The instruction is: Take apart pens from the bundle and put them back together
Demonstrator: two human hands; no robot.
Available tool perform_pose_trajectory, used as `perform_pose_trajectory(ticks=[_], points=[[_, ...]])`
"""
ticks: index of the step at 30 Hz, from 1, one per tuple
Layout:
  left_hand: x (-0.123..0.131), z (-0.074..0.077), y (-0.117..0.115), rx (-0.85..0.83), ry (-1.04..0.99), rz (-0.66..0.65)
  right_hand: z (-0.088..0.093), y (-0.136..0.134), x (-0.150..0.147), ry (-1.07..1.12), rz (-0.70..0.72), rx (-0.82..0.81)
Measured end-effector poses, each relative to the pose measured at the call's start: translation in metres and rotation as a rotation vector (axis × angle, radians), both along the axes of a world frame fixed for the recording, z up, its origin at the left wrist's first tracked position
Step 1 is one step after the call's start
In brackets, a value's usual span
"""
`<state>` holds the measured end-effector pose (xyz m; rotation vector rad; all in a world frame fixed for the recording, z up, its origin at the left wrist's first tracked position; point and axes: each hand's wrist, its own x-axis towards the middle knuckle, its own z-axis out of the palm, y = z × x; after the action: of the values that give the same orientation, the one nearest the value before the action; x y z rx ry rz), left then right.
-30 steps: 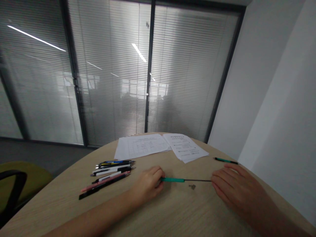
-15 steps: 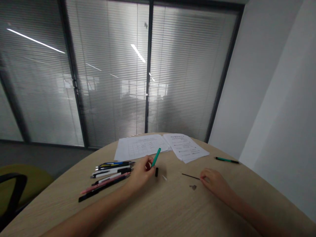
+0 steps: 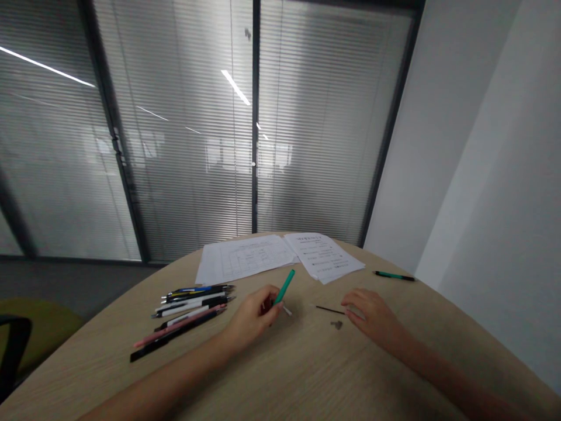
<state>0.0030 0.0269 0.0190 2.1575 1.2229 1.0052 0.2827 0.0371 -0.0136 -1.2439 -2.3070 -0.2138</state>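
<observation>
My left hand (image 3: pixel 254 313) is closed around a green pen barrel (image 3: pixel 286 286), which tilts up and to the right above the table. By its fingertips lies a small whitish piece (image 3: pixel 287 311). Across from it, my right hand (image 3: pixel 372 313) has thumb and fingers at the near end of a thin dark pen refill (image 3: pixel 329 309), which points left, low over the tabletop; the grip looks light. Just below the refill rests a small grey piece (image 3: pixel 336 324), too blurred to name.
Several pens (image 3: pixel 188 318) lie in a row left of my left hand. Two printed sheets (image 3: pixel 245 257) spread at the table's far edge. A green and black pen (image 3: pixel 394 276) sits at the far right. Beyond stands a glass partition with blinds (image 3: pixel 324 128); a chair (image 3: pixel 39 333) is at left.
My right hand has shifted left along the refill, its fingers a little looser. The green barrel has moved slightly right with my left hand. A short black piece beside it is now out of sight.
</observation>
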Motion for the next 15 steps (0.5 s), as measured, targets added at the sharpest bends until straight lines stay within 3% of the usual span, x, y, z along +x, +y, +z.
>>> perform_pose_trajectory(ticks=[4,7,12,15], points=[[-0.001,-0.004,0.002,0.009,-0.020,-0.013,0.026,-0.023,-0.026,-0.108,0.187,-0.165],[-0.001,-0.009,0.004,0.028,-0.016,-0.032,0.033,-0.027,-0.055,-0.172,0.198,-0.230],[-0.001,-0.008,0.004,0.077,-0.016,-0.027,0.017,-0.006,-0.114,-0.214,-0.029,-0.165],[-0.002,-0.007,0.004,0.118,0.000,-0.021,0.005,0.007,-0.140,-0.166,-0.072,-0.169]])
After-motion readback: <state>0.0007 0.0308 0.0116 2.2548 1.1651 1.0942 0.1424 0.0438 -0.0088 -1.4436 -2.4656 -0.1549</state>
